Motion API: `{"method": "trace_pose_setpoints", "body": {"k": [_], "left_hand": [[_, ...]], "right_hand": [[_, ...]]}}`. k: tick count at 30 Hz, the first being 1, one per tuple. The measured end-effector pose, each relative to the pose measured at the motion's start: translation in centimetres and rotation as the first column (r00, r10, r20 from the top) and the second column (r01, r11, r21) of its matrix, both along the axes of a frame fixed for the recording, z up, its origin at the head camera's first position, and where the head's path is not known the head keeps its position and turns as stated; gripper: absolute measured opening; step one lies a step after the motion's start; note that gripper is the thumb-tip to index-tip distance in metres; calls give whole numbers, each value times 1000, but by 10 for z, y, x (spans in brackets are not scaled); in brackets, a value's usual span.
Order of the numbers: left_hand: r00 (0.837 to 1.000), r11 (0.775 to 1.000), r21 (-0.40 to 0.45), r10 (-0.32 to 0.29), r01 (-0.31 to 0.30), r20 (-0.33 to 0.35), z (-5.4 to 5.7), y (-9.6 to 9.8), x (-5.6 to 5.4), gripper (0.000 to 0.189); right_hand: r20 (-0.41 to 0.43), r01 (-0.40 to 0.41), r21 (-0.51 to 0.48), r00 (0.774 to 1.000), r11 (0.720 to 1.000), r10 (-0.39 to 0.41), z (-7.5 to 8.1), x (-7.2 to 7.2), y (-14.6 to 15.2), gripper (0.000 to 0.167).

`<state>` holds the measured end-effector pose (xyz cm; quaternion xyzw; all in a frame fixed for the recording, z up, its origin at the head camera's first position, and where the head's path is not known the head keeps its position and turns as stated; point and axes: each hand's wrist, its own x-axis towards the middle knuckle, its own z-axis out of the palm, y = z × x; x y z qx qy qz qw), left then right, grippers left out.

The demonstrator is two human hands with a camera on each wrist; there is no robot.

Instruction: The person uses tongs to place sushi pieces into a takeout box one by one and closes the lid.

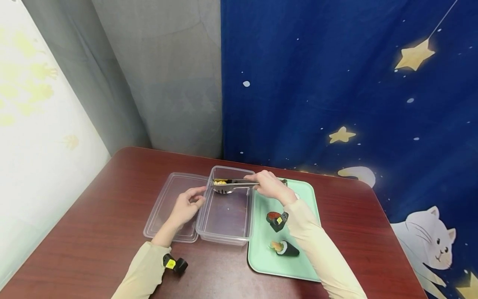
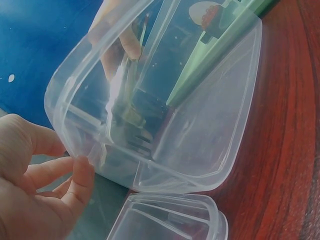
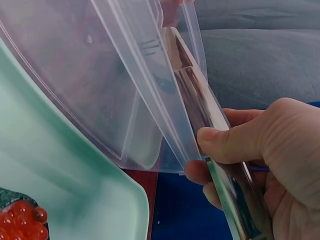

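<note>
In the head view my right hand (image 1: 269, 185) grips metal tongs (image 1: 240, 185) by the handle, thumb on one side. Their slotted head is inside a clear plastic container (image 1: 201, 232), near its far left corner. A small yellowish piece of food (image 1: 220, 182) shows at the tongs' head; its kind is unclear. My left hand (image 1: 188, 203) touches the container's left side near the rim with its fingertips. In the left wrist view the left hand (image 2: 45, 175) has loosely bent fingers against the wall. The right wrist view shows the right hand (image 3: 265, 145) around the tongs (image 3: 192, 95).
A clear lid (image 1: 168, 207) lies flat left of the container. To the right, a pale green tray (image 1: 261, 261) bears a roe-topped sushi piece (image 1: 274, 215) and a dark cone-shaped hand roll (image 1: 289, 249). The reddish wooden table (image 1: 93, 232) ends at curtains behind.
</note>
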<state>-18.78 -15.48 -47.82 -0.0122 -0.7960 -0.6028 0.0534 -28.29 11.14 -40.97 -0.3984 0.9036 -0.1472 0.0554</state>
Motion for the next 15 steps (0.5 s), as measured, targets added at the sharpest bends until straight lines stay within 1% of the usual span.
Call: {"method": "trace_pose_setpoints", "body": {"k": [9, 15], "left_hand": [[1000, 1000, 0, -1, 1, -17, 0, -1, -1, 34], [1000, 1000, 10, -1, 1, -17, 1, 0, -1, 34]], "right_hand": [[-20, -2, 9, 1000, 1000, 2, 4, 0, -3, 43], [-28, -4, 28, 1000, 1000, 5, 3, -1, -3, 43]]}}
